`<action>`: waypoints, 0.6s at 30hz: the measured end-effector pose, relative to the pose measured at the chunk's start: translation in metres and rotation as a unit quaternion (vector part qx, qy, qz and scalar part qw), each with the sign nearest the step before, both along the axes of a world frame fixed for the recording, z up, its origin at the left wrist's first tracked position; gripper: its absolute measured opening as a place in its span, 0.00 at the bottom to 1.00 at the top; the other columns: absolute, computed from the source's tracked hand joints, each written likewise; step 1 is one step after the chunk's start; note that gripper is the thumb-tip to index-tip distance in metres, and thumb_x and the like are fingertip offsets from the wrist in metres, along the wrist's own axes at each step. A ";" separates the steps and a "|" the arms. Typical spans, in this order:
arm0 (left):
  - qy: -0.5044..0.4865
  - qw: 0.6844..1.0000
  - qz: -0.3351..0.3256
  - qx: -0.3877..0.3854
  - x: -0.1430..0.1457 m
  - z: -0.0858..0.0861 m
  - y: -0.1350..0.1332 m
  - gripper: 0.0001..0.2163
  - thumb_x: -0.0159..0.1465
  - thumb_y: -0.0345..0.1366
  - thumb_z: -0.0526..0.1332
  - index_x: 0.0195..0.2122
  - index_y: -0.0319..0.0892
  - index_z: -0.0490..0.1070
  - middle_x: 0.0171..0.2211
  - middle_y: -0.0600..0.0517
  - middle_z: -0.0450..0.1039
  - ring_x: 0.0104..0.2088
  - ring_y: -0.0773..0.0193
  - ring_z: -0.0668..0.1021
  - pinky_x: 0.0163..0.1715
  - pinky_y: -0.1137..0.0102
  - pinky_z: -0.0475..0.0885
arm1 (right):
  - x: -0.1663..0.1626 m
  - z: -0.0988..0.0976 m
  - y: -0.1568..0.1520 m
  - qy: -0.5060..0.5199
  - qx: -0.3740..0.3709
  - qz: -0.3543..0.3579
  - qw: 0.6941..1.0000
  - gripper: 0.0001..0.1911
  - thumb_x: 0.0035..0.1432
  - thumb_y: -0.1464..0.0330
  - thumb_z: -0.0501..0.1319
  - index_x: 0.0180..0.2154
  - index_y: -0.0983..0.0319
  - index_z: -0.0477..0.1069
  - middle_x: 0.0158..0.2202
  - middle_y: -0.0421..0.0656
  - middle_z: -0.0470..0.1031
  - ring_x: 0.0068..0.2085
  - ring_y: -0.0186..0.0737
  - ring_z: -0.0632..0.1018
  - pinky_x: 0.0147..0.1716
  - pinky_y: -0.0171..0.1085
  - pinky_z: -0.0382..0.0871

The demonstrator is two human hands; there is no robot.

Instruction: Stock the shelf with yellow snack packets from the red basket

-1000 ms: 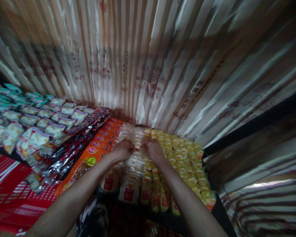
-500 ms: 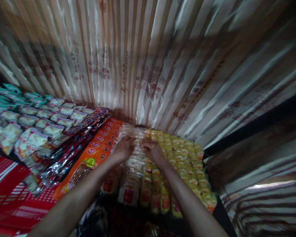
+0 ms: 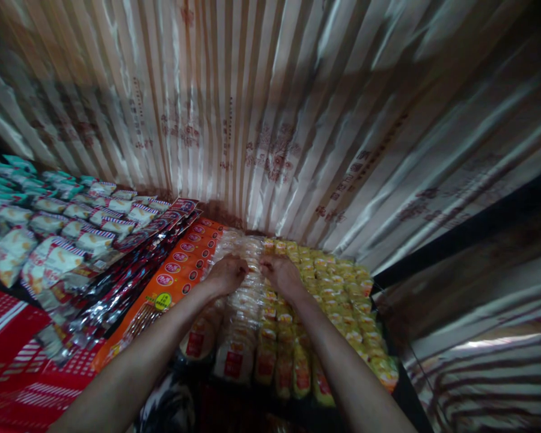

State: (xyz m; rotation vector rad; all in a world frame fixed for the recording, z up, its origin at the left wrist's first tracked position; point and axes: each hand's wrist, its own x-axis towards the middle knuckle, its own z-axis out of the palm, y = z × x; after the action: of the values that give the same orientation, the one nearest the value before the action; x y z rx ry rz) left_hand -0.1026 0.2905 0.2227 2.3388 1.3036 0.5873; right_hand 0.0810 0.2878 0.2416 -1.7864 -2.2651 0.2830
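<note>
My left hand [image 3: 229, 274] is closed over the row of clear-wrapped round, pale packs [image 3: 240, 328], its fingers curled toward the right. Facing it across the same row, my right hand [image 3: 279, 273] is closed too, beside the yellow-wrapped snack packs [image 3: 331, 282]. A small gap separates the two hands. What the fingertips hold, if anything, is too dim and blurred to make out. The clear packs stand in a tight line, with red labels on the nearest ones.
Orange snack packs [image 3: 174, 264] lie left of the clear row, then dark red shiny packs [image 3: 130, 282] and white striped bags [image 3: 54, 255]. A red plastic basket [image 3: 36, 367] is at lower left. Pleated printed sheeting [image 3: 261, 120] rises behind the display.
The fingers of both hands have curled in more tightly, and the hands sit slightly lower in the picture. The packs look much the same.
</note>
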 end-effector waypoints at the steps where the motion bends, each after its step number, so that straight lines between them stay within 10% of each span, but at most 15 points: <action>1: 0.001 1.000 -0.001 -0.002 0.000 0.000 0.000 0.11 0.57 0.26 0.54 0.33 0.42 0.75 0.34 0.51 0.74 0.40 0.62 0.73 0.41 0.71 0.67 | -0.002 0.001 0.002 -0.023 0.007 0.006 1.000 0.08 0.56 0.72 0.57 0.34 0.60 0.75 0.34 0.43 0.77 0.37 0.37 0.75 0.42 0.34 0.62; 18: -0.003 1.000 0.001 0.011 0.001 -0.001 0.000 0.10 0.57 0.25 0.54 0.33 0.41 0.75 0.35 0.49 0.73 0.40 0.62 0.74 0.41 0.71 0.68 | -0.001 -0.016 0.016 -0.009 0.045 0.018 0.999 0.05 0.51 0.74 0.61 0.31 0.60 0.73 0.35 0.42 0.75 0.39 0.38 0.72 0.45 0.36 0.60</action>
State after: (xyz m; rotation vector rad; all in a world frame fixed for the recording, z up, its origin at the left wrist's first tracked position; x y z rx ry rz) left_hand -0.1019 0.2904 0.2217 2.3532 1.3022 0.6121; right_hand 0.0801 0.3041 0.2253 -1.7126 -2.2850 0.1680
